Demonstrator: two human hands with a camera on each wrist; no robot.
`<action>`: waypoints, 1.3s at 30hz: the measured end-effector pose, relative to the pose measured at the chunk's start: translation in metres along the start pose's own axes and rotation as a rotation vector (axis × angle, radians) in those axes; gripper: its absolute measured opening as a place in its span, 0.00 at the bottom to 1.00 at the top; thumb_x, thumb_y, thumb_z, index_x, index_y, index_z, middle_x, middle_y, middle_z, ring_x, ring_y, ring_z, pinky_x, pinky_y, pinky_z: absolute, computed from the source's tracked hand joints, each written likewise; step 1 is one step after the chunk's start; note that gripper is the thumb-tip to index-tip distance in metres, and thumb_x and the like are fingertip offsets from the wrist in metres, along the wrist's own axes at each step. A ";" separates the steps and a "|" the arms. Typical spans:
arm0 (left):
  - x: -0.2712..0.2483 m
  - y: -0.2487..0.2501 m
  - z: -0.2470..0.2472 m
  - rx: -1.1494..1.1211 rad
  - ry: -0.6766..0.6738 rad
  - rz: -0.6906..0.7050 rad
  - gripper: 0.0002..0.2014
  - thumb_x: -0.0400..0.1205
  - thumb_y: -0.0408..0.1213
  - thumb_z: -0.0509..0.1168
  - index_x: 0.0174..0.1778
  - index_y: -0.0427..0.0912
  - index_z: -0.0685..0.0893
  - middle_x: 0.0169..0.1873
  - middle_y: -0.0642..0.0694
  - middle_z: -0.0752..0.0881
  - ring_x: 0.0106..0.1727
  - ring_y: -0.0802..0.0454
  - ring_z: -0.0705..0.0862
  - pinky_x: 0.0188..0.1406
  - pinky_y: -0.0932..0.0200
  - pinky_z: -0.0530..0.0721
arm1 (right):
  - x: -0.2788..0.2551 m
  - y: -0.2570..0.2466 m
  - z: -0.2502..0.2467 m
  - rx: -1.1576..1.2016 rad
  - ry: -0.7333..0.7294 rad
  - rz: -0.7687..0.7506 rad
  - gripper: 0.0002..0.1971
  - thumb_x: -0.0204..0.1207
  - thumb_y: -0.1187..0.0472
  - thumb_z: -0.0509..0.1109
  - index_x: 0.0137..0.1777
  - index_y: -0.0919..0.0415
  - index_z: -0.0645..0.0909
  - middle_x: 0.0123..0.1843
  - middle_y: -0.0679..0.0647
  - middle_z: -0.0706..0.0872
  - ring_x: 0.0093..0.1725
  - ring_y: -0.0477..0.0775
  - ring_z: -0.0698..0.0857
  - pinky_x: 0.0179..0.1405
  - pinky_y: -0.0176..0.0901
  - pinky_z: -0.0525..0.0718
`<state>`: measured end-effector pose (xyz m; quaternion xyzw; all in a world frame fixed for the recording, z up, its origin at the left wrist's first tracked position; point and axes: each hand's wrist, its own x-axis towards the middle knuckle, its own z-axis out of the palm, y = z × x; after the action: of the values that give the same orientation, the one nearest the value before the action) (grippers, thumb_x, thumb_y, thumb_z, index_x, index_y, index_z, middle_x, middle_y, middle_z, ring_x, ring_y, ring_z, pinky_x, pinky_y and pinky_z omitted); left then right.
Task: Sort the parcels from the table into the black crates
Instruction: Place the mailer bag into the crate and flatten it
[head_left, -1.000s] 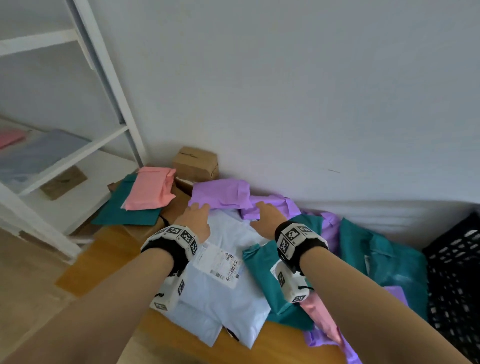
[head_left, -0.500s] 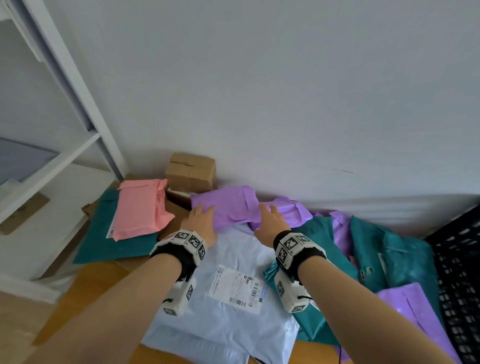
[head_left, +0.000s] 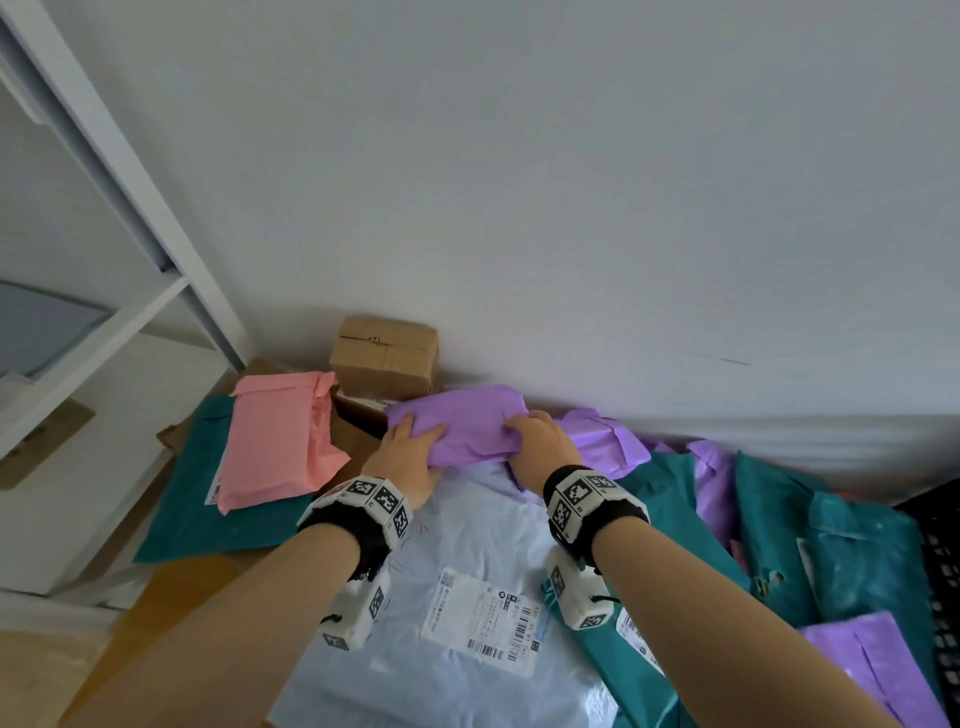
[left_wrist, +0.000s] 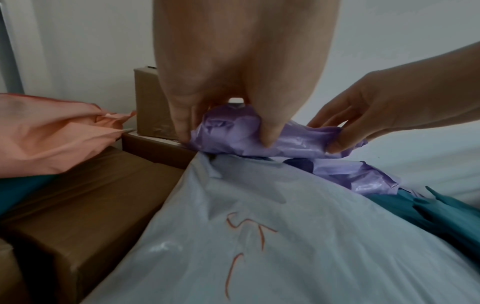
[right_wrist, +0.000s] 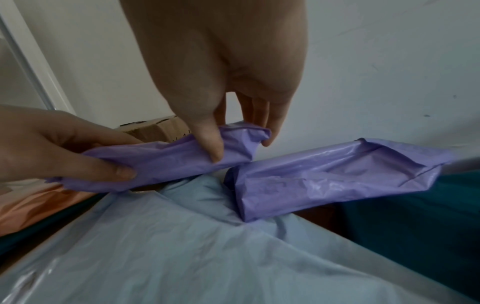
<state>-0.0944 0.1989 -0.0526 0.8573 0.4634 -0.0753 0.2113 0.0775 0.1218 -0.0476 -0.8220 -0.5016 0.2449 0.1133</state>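
Note:
A crumpled purple parcel (head_left: 465, 426) lies at the back of the pile against the wall. My left hand (head_left: 410, 452) grips its left end, thumb under and fingers over (left_wrist: 221, 131). My right hand (head_left: 540, 441) pinches its right end (right_wrist: 241, 142). The parcel (right_wrist: 166, 162) sits just above a large pale blue parcel (head_left: 467, 597) with a white label. A second purple parcel (head_left: 608, 441) lies right beside it, untouched (right_wrist: 332, 179). The black crate (head_left: 940, 597) shows only as a strip at the right edge.
A pink parcel (head_left: 280, 436) rests on a flat teal one (head_left: 208, 514) at the left. Cardboard boxes (head_left: 387, 356) stand by the wall. Several teal and purple parcels (head_left: 831, 551) fill the right side. A white shelf unit (head_left: 93, 322) stands at the far left.
Both hands moved forward from the pale blue parcel to the purple parcel and closed on its two ends. The camera view shifted slightly left and down.

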 end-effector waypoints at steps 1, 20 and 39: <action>0.001 0.000 -0.001 -0.007 0.010 0.002 0.28 0.85 0.44 0.58 0.81 0.57 0.59 0.82 0.38 0.52 0.81 0.37 0.57 0.79 0.47 0.62 | 0.000 0.001 -0.002 0.008 0.006 -0.001 0.25 0.74 0.69 0.61 0.70 0.53 0.76 0.69 0.59 0.73 0.66 0.64 0.77 0.66 0.55 0.78; -0.042 -0.001 -0.066 -0.286 0.243 0.175 0.14 0.84 0.30 0.55 0.57 0.43 0.85 0.50 0.42 0.88 0.52 0.40 0.85 0.54 0.47 0.81 | -0.046 -0.037 -0.060 0.228 0.328 -0.101 0.17 0.80 0.61 0.67 0.69 0.61 0.78 0.64 0.58 0.81 0.61 0.60 0.81 0.60 0.43 0.74; -0.152 -0.012 -0.093 -1.107 0.114 0.157 0.05 0.87 0.39 0.58 0.50 0.46 0.79 0.45 0.43 0.84 0.50 0.44 0.82 0.52 0.46 0.83 | -0.202 -0.098 -0.036 0.406 0.605 0.039 0.33 0.78 0.59 0.71 0.80 0.58 0.60 0.76 0.57 0.68 0.69 0.55 0.76 0.61 0.40 0.73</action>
<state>-0.1956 0.1289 0.0766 0.6532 0.3792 0.2413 0.6094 -0.0551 -0.0075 0.0835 -0.8274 -0.3708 0.0873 0.4126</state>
